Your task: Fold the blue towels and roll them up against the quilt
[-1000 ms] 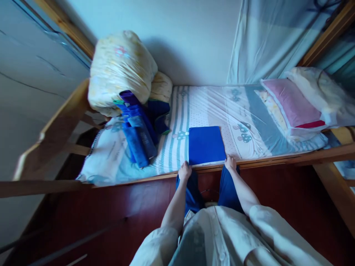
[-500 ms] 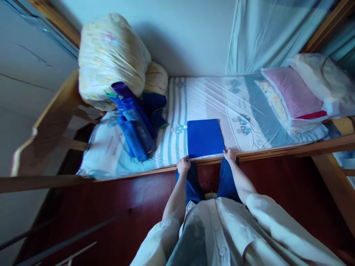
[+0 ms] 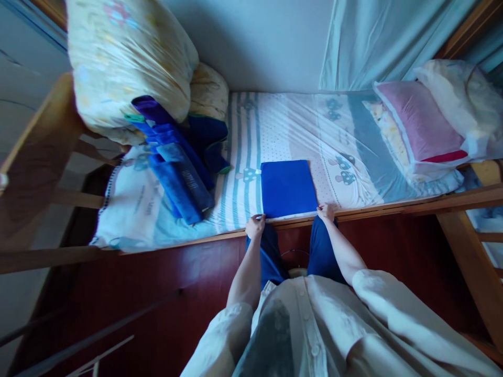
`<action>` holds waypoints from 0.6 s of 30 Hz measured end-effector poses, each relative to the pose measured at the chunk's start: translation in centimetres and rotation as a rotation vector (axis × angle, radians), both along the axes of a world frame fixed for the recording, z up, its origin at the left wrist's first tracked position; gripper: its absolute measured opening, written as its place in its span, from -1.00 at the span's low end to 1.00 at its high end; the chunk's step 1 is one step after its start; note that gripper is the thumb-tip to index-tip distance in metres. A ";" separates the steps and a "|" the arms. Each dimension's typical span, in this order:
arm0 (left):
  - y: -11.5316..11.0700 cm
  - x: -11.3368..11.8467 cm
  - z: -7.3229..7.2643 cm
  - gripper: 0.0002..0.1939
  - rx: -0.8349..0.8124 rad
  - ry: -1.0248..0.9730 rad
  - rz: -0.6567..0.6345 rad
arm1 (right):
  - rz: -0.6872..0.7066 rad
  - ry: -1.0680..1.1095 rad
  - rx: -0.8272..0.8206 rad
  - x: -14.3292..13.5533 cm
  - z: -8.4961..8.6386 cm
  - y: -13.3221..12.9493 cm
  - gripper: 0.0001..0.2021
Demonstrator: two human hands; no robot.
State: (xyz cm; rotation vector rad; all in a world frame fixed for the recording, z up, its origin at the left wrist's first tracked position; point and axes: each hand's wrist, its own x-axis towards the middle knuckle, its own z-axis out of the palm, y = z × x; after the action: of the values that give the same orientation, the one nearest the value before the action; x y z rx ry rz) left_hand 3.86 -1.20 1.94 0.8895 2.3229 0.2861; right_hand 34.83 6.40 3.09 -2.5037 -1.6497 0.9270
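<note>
A flat blue cloth (image 3: 288,188), folded into a near square with a small white tag on its left edge, lies at the front edge of the mattress. My left hand (image 3: 255,226) is at its near left corner, fingers pinched on the edge. At the near right corner, my right hand (image 3: 326,213) pinches the cloth between thumb and finger. Whether it is a towel or a garment I cannot tell. To the left lies a heap of blue folded cloths (image 3: 183,183), one with faint lettering, touched by neither hand.
The mattress (image 3: 275,125) has a patterned sheet and a wooden bed rail (image 3: 377,211). A big yellowish bedding bundle (image 3: 129,68) stands at the left end. Pink bedding (image 3: 424,120) in clear plastic lies at the right. A pale curtain (image 3: 377,47) hangs behind.
The view has shifted, so the bed's left end sits farther left and the bundle looks larger. Both hands stay at the blue cloth's near corners, and the cloth lies nearly the same.
</note>
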 end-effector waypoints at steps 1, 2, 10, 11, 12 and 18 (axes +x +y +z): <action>0.0 0.0 0.0 -0.68 0.001 -0.001 0.003 | 0.006 -0.006 0.005 0.0 0.0 0.0 -0.79; 0.1 0.0 0.1 -0.70 0.001 -0.001 0.004 | 0.012 -0.015 0.005 -0.1 0.0 0.0 -0.79; 0.1 0.2 0.6 -0.69 -0.015 0.009 -0.022 | 0.061 -0.056 -0.013 -0.6 0.6 -0.2 -0.81; 0.1 0.2 0.6 -0.67 -0.018 0.010 -0.028 | 0.061 -0.059 -0.014 -0.6 0.6 -0.2 -0.82; 0.1 0.2 0.7 -0.67 -0.023 0.011 -0.033 | 0.061 -0.062 -0.016 -0.6 0.6 -0.2 -0.82; 0.1 -0.1 0.9 -0.74 -0.023 -0.004 -0.049 | 0.065 -0.055 -0.027 -0.5 0.5 -0.1 -0.81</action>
State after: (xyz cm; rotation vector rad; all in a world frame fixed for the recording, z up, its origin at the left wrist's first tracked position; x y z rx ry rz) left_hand 3.79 -1.06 2.81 0.9316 2.2927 0.2399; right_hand 34.37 6.34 3.56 -2.5291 -1.7565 0.9000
